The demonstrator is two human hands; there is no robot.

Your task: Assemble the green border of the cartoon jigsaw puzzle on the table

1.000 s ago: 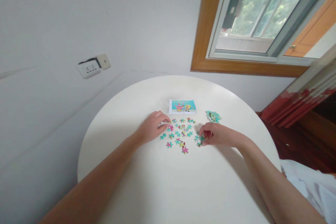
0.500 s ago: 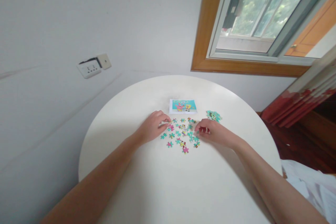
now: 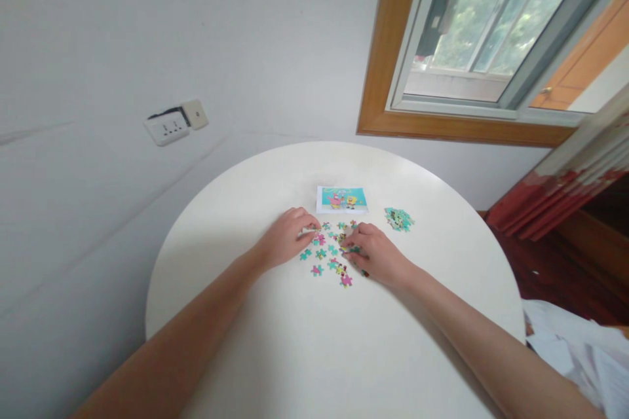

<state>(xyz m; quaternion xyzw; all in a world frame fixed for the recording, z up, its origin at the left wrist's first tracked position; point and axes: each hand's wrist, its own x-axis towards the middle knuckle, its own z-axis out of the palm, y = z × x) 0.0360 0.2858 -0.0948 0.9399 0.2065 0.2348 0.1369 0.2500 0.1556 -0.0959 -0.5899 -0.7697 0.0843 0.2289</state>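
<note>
- Right hand [image 3: 375, 254] is resting half-open over pieces [image 3: 333, 250]; grip unclear.
- Left hand [image 3: 291, 236] is resting loosely bent at their edge, hold unclear.
- Flat, knobbed pieces are lying on a smooth table [image 3: 304, 347].

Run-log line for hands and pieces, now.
left hand: at spread puzzle pieces, left side | right hand: over their right side | picture card: beyond them | heaped pieces: apart, right
</note>
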